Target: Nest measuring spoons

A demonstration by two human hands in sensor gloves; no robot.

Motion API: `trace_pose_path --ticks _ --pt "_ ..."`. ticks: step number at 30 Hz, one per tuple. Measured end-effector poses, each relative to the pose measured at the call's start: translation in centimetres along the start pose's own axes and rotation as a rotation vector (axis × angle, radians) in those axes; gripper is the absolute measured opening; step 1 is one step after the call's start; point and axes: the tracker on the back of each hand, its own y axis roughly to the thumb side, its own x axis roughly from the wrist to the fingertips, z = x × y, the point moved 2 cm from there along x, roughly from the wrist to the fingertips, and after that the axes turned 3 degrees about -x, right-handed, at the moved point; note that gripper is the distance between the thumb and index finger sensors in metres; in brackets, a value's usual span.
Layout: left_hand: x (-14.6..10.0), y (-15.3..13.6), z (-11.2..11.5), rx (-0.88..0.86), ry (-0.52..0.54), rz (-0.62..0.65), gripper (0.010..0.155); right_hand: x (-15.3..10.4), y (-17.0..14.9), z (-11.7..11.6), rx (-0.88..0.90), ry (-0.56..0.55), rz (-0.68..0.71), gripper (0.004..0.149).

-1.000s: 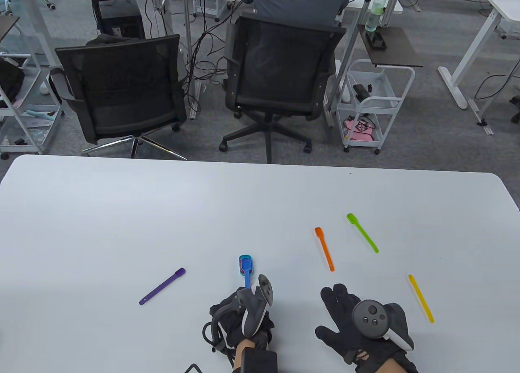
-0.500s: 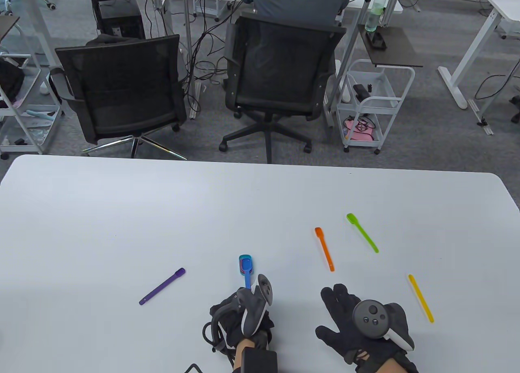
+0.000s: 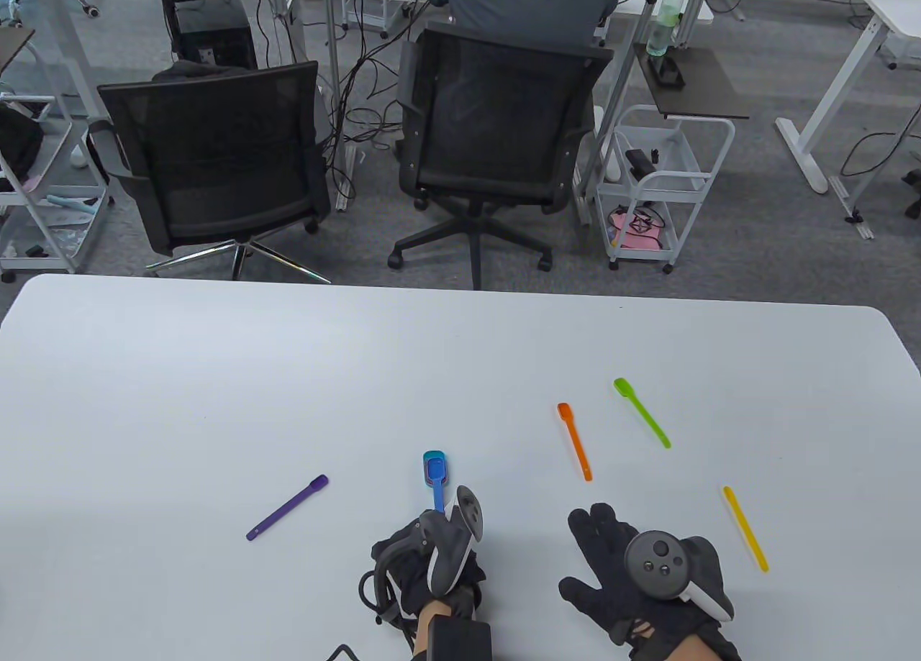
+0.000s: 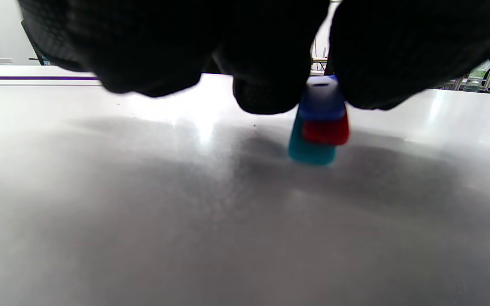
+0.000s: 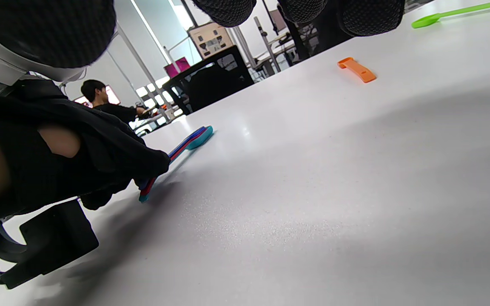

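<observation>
My left hand pinches the handle ends of a nested stack of teal, red and blue spoons; the stack's bowls point away from me. The stack also shows in the left wrist view and the right wrist view. My right hand rests flat on the table with fingers spread and holds nothing. Loose on the table lie a purple spoon to the left, an orange spoon, a green spoon and a yellow spoon to the right.
The white table is bare at the back. Behind its far edge stand two black office chairs and a white cart.
</observation>
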Motion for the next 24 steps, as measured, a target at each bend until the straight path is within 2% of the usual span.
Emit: trace_pose_path --ticks 8,15,21,24 --pt "0.0 -0.1 -0.6 -0.004 0.009 0.009 0.066 0.0 0.0 0.0 0.005 0.002 -0.002 0.093" --pt "0.1 -1.2 -4.4 -0.016 0.066 0.07 0.075 -0.1 0.0 0.1 0.009 -0.001 -0.002 0.093" --pt "0.1 -3.5 -8.3 -0.039 0.114 0.255 0.081 -0.1 0.0 0.0 0.002 0.003 -0.003 0.093" --pt "-0.1 -5.9 -10.4 -0.06 0.14 0.358 0.086 0.0 0.2 -0.1 -0.005 0.006 0.002 0.093"
